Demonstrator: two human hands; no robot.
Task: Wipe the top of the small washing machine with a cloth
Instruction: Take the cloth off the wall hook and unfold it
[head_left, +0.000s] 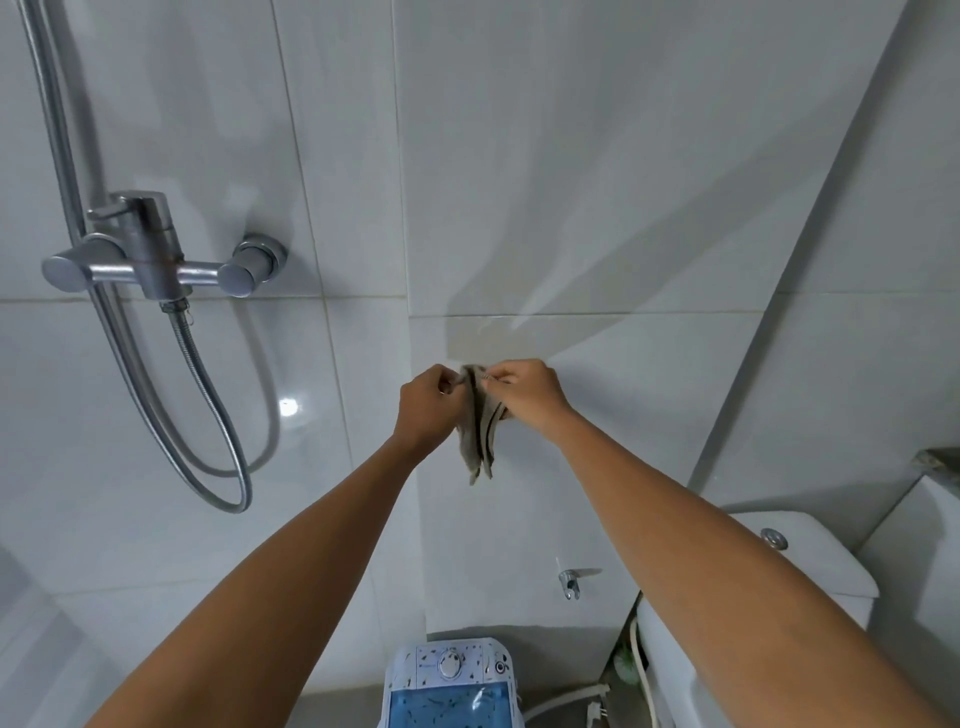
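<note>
Head view is showing me both bare arms reaching forward and up, with the hands meeting in front of the white tiled wall (623, 182). I am seeing the left hand (426, 402) pinching the top edge of the small grey-brown cloth with dark stripes (480, 426), its fingers curled around the fabric. The right hand (527, 392) is gripping the same top edge just beside it, and the cloth is hanging down bunched between the two wrists. The small white-and-blue washing machine with a translucent blue lid (451, 686) is standing well below the hands at the bottom edge, untouched. I am noting a round dial on its control panel; any lettering there is too small for me to read.
</note>
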